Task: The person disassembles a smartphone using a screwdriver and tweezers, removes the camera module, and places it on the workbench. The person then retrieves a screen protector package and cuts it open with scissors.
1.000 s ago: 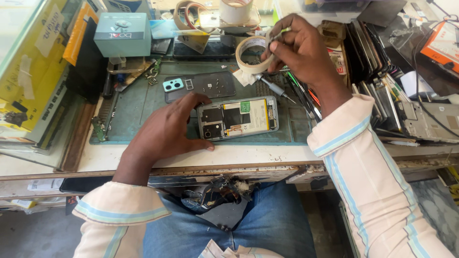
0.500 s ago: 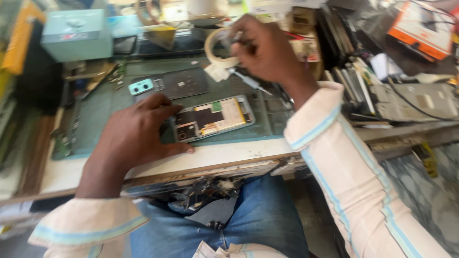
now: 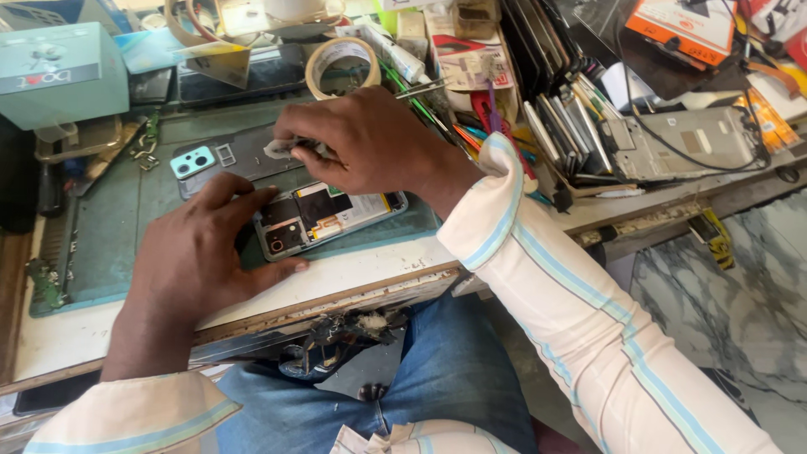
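Note:
An opened phone (image 3: pixel 324 219) lies with its insides up on a green work mat (image 3: pixel 118 227). My left hand (image 3: pixel 206 252) rests flat on the mat and holds the phone's left end steady. My right hand (image 3: pixel 366 143) hovers over the phone's upper edge. It pinches a metal tweezer whose handle end (image 3: pixel 420 87) sticks out behind the fingers, with a small whitish piece of tape (image 3: pixel 280 149) at the fingertips. The phone's dark back cover (image 3: pixel 223 160) with a light blue camera frame lies just behind.
A roll of tape (image 3: pixel 340 63) sits behind my right hand. A teal box (image 3: pixel 59 71) stands at the back left. Stacked phone frames and screens (image 3: pixel 588 126), tools and a dismantled phone chassis (image 3: pixel 681 143) crowd the right side. The bench's front edge (image 3: pixel 353 290) is worn.
My right hand came down from the tape roll at the back to the phone, carrying a bit of tape. The view shifted and my left hand stayed on the phone.

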